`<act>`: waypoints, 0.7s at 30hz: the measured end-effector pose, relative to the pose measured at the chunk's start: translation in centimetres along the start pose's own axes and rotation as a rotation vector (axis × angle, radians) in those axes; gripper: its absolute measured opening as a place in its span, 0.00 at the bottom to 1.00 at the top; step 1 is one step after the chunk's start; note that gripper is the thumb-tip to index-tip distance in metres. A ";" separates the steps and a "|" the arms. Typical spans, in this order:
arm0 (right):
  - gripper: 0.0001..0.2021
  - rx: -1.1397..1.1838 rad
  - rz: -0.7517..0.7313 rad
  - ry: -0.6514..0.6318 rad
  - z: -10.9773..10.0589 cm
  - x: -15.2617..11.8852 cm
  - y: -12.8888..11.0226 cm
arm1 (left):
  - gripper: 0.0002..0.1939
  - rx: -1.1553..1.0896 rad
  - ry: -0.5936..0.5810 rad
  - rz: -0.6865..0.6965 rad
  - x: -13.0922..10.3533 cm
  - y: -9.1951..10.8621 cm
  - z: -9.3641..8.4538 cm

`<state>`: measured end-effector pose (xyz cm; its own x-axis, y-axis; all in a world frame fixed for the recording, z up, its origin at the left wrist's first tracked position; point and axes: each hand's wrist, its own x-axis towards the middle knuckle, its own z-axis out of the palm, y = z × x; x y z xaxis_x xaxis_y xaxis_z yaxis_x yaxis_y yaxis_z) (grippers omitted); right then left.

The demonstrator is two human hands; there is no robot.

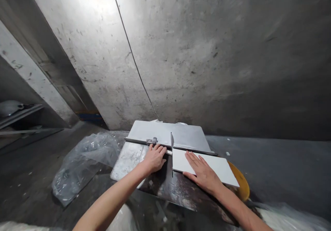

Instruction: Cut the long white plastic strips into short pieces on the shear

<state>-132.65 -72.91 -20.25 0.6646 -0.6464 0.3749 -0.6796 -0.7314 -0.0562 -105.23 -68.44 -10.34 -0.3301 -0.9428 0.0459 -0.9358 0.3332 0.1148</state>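
Observation:
A flat metal work table (pixel 129 155) has a thin upright blade (pixel 172 143) in a slot at its middle. A dark guide bar (pixel 137 141) crosses the table on both sides of the blade. My right hand (pixel 203 172) lies with its fingers spread on a white board (pixel 217 167), just right of the blade. My left hand (pixel 155 158) is bent over a small white strip (pixel 168 152) left of the blade, beside a small grey clamp (pixel 154 140) on the bar. Its fingers are curled; its hold on the strip is partly hidden.
A yellow basin (pixel 243 186) stands under the board's right end. Clear plastic sheeting (pixel 85 162) lies on the floor at left. A stained concrete wall (pixel 193 58) with a hanging cable (pixel 131 53) rises behind the table. A shelf (pixel 20 115) stands far left.

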 end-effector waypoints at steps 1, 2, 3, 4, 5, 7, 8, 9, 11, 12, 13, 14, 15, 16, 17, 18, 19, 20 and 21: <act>0.37 -0.003 -0.007 -0.005 -0.1 -0.2 0.3 | 0.16 0.020 -0.005 0.018 -0.1 0.1 0.2; 0.37 -0.002 -0.011 -0.007 -0.2 -0.3 0.4 | 0.12 0.032 -0.014 0.056 -0.7 0.2 0.5; 0.37 0.004 -0.016 -0.005 -0.1 -0.2 0.4 | 0.09 0.032 -0.032 0.119 -1.7 0.3 0.7; 0.38 0.014 -0.022 -0.001 0.0 0.1 0.2 | 0.09 0.020 -0.056 0.200 -3.0 0.5 1.0; 0.38 0.029 -0.028 0.006 0.2 0.6 -0.2 | 0.12 -0.004 -0.081 0.285 -4.5 0.7 1.3; 0.37 0.062 -0.039 0.023 0.8 2.2 -1.9 | 0.22 -0.067 -0.101 0.392 -7.3 1.0 1.9; 0.37 0.079 -0.041 0.033 1.2 3.1 -3.0 | 0.24 -0.097 -0.084 0.386 -8.4 1.0 2.0; 0.37 0.095 -0.040 0.044 1.5 4.1 -4.1 | 0.23 -0.123 -0.047 0.334 -9.2 0.9 2.2; 0.36 0.127 -0.030 0.055 1.9 5.7 -6.0 | 0.20 -0.172 0.065 0.165 -9.6 0.3 2.0; 0.36 0.147 -0.022 0.052 2.0 6.3 -6.7 | 0.22 -0.197 0.116 0.088 -9.3 -0.1 1.8; 0.35 0.174 -0.013 0.040 1.8 6.8 -7.2 | 0.26 -0.221 0.155 0.031 -8.6 -0.7 1.5; 0.35 0.211 -0.005 0.021 1.5 7.1 -7.5 | 0.31 -0.242 0.177 -0.001 -7.7 -1.2 1.2; 0.34 0.260 0.001 -0.005 1.1 7.3 -7.6 | 0.38 -0.261 0.181 -0.013 -6.5 -1.7 0.9; 0.33 0.323 0.011 -0.032 0.5 7.4 -7.5 | 0.45 -0.276 0.167 -0.015 -5.3 -2.2 0.6; 0.32 0.399 0.029 -0.049 -0.1 7.5 -7.4 | 0.51 -0.288 0.140 -0.017 -4.0 -2.5 0.4; 0.31 0.481 0.057 -0.051 -0.8 7.5 -7.3 | 0.57 -0.296 0.104 -0.021 -2.7 -2.8 0.2; 0.30 0.559 0.096 -0.032 -1.4 7.3 -7.0 | 0.61 -0.303 0.058 -0.027 -1.6 -2.9 0.1; 0.29 0.622 0.141 0.011 -2.0 7.0 -6.7 | 0.64 -0.311 0.008 -0.035 -0.6 -3.0 0.1; 0.27 0.660 0.190 0.077 -2.5 6.5 -6.2 | 0.66 -0.318 -0.036 -0.042 0.1 -3.0 0.1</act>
<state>-124.89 -72.03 -15.19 0.5122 -0.7772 0.3656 -0.4348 -0.6017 -0.6700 -102.45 -69.55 -10.82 -0.3012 -0.9536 0.0000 -0.8651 0.2733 0.4207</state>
